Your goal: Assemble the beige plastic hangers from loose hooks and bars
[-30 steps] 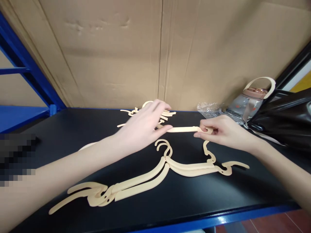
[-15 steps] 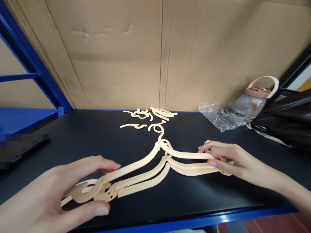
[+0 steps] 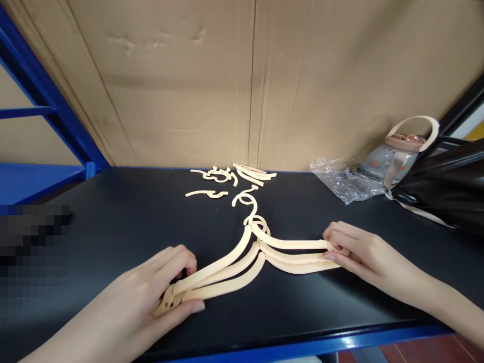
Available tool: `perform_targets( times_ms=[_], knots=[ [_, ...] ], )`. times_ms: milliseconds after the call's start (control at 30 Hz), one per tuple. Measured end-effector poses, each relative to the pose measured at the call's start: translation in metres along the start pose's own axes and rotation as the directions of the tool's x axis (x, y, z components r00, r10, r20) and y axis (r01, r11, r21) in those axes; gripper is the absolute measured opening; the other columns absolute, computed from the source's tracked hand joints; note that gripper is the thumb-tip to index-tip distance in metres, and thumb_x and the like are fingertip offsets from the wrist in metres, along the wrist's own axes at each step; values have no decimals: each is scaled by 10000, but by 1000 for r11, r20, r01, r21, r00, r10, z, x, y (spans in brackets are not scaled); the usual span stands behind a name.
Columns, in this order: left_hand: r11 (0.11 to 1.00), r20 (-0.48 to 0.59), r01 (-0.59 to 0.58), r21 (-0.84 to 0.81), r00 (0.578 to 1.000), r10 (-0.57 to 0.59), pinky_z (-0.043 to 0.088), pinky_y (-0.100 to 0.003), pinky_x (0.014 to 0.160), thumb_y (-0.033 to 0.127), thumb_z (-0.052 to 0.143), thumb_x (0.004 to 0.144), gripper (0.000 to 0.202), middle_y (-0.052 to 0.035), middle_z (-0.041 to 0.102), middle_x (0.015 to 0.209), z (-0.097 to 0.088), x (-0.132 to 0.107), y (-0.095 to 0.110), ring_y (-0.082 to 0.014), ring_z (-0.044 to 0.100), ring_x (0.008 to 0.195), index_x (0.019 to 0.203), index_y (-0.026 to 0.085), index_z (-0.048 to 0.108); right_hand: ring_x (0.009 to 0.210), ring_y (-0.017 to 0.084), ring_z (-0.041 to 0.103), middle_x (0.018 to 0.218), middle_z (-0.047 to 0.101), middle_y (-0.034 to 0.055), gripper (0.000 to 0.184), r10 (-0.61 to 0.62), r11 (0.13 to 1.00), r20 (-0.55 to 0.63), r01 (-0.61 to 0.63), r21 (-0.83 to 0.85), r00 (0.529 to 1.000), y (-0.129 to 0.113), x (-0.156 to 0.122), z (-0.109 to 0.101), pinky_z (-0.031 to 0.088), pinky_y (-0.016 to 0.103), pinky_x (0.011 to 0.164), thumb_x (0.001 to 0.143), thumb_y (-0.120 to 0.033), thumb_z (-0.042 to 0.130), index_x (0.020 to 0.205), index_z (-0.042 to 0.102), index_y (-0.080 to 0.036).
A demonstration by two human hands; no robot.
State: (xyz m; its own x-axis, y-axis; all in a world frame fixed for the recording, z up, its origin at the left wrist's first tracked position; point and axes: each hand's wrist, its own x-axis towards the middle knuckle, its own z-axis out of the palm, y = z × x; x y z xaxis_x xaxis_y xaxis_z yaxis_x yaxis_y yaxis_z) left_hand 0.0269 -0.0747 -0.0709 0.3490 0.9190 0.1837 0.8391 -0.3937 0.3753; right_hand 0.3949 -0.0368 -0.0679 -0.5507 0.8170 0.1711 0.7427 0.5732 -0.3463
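A stack of beige folding clothes hangers (image 3: 298, 244) lies on the black tabletop in front of me, three arms spreading to each side from the middle. Their curved hooks (image 3: 254, 205) point away from me. My left hand (image 3: 162, 287) grips the left arm ends, thumb on the near side and fingers on the far side. At the other end, my right hand (image 3: 355, 252) has its fingers closed round the right arm ends, hiding the tips.
More beige hanger pieces (image 3: 217, 175) lie near the cardboard wall (image 3: 170, 101). At the right stand a clear bottle (image 3: 397, 156) with a looped handle and crumpled clear plastic (image 3: 342, 179), beside a black bag (image 3: 446, 186). A blue frame (image 3: 71, 121) borders the left side.
My left hand has moved right and closed on the left arm ends, which are now drawn closer together. My right hand's fingers have curled tighter round the right ends.
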Motion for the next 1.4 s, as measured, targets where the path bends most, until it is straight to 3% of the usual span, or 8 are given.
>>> perform_targets(
  times_ms=[133, 333, 433, 567, 700, 800, 1200, 1400],
  knots=[
    [998, 142, 58, -1, 988, -57, 361, -196, 440, 504, 509, 859, 268, 50, 553, 622, 3, -2, -7, -128, 488, 475, 803, 243, 482, 615, 138, 495, 759, 524, 10, 296, 41, 999, 2, -41, 34, 999, 2, -6, 0, 380, 257, 570, 984, -397, 399, 764, 468, -211],
    [997, 103, 78, 6, 992, -78, 372, -198, 453, 531, 484, 866, 284, 50, 573, 641, 5, 0, -8, -130, 522, 480, 844, 248, 493, 626, 146, 538, 763, 579, -6, 272, 180, 969, 16, -180, 166, 983, 4, -17, -5, 410, 254, 584, 986, -443, 363, 939, 525, -230],
    [998, 87, 55, -2, 995, -54, 372, -208, 444, 552, 476, 861, 312, 42, 585, 642, 4, 4, -5, -131, 524, 458, 811, 246, 506, 687, 177, 594, 828, 625, 4, 275, 217, 963, 39, -220, 154, 975, 6, -22, -6, 448, 265, 597, 934, -490, 471, 1040, 540, -245],
    [998, 51, 57, 31, 997, -58, 364, -211, 424, 546, 461, 871, 311, 45, 580, 625, 3, 6, -6, -127, 520, 432, 803, 247, 512, 824, 223, 624, 998, 632, 32, 346, 132, 991, -2, -132, 8, 991, 6, -28, -4, 486, 299, 681, 831, -476, 649, 1084, 555, -261],
    [996, 19, 26, 83, 999, -28, 365, -213, 420, 525, 451, 886, 296, 45, 578, 636, 1, 8, -7, -121, 520, 426, 808, 247, 516, 801, 205, 616, 946, 621, 35, 151, 78, 995, -21, -79, -58, 997, 2, -29, -4, 475, 293, 659, 932, -393, 520, 948, 566, -250],
    [992, -19, -15, 128, 1000, 17, 383, -219, 448, 528, 435, 892, 307, 26, 592, 700, -1, 9, -8, -130, 549, 478, 818, 245, 529, 791, 197, 608, 923, 616, 38, 167, 59, 994, -29, -61, -86, 998, 1, -27, -3, 472, 287, 658, 946, -388, 498, 899, 556, -239],
    [978, -15, -86, 189, 996, 91, 398, -242, 521, 428, 373, 948, 275, 19, 579, 757, -2, 8, 5, -144, 588, 591, 863, 243, 558, 836, 197, 608, 986, 615, 37, 195, -18, 983, -85, 2, -181, 996, 4, -29, 3, 485, 292, 688, 945, -397, 506, 1013, 601, -241],
    [974, -11, -123, 190, 992, 127, 423, -282, 622, 349, 334, 959, 271, 1, 590, 834, 1, 16, 18, -173, 593, 711, 904, 236, 574, 724, 200, 561, 880, 597, 37, 222, -89, 953, -96, 57, -298, 991, 0, -25, 4, 432, 315, 629, 921, -432, 542, 900, 577, -214]
  ],
)
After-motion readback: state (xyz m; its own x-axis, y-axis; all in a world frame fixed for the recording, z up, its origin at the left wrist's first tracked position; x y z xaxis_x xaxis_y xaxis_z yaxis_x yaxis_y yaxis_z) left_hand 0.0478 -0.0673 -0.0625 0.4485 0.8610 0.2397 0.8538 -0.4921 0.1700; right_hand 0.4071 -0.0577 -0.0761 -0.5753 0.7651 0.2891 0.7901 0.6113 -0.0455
